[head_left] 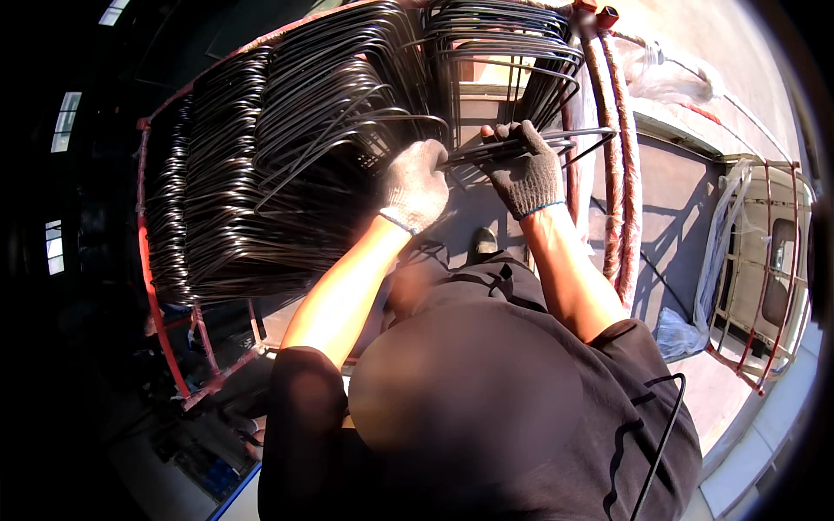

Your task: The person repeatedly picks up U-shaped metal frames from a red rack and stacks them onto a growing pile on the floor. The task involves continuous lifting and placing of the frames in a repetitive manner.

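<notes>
My left hand [415, 184], in a light knitted glove, is closed around bent black metal rods [466, 157] in front of my body. My right hand [530, 174], in a darker grey glove, grips the same rods farther right, and their bent ends [598, 134] stick out past it. Just beyond my left hand, a dense stack of bent black metal rods [221, 174] fills the left side of a rack. More such rods [504, 43] hang at the far middle, beyond my right hand. How many rods I hold cannot be made out.
The rack's red frame [146, 252] borders the stack on the left. Plastic-wrapped red posts [622, 200] stand right of my right forearm. Farther right are a metal cage [769, 269] and clear plastic sheeting [682, 334]. One hooked black rod [667, 425] lies by my right side.
</notes>
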The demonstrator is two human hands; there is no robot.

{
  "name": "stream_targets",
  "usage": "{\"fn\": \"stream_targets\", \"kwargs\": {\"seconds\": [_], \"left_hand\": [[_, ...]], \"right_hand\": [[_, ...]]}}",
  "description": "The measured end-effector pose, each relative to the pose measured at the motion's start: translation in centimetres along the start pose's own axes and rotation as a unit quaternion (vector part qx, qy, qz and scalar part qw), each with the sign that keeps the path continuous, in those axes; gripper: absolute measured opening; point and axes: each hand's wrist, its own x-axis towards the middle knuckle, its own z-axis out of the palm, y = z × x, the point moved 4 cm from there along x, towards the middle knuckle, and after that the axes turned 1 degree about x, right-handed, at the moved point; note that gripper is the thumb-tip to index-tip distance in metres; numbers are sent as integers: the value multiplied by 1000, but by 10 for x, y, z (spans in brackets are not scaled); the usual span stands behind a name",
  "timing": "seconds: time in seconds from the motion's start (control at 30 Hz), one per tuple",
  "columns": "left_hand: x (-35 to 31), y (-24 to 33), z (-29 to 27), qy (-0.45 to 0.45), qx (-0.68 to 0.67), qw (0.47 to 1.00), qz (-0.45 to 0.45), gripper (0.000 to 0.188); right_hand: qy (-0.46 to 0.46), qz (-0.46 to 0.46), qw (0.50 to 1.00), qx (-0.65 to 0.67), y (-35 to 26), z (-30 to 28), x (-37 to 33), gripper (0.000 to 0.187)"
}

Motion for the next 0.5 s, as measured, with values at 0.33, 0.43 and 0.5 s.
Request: {"fn": "stream_targets", "kwargs": {"seconds": [0.33, 0.43, 0.5], "left_hand": [[102, -16, -20, 90, 41, 988, 115, 37], [122, -47, -27, 28, 63, 993, 92, 30], [127, -60, -30, -36, 44, 997, 58, 35]], "right_hand": [[70, -64, 974, -203, -5, 47, 52, 27], [64, -77, 979, -176, 1, 58, 51, 27], [73, -59, 981, -170, -1, 52, 56, 25]]}}
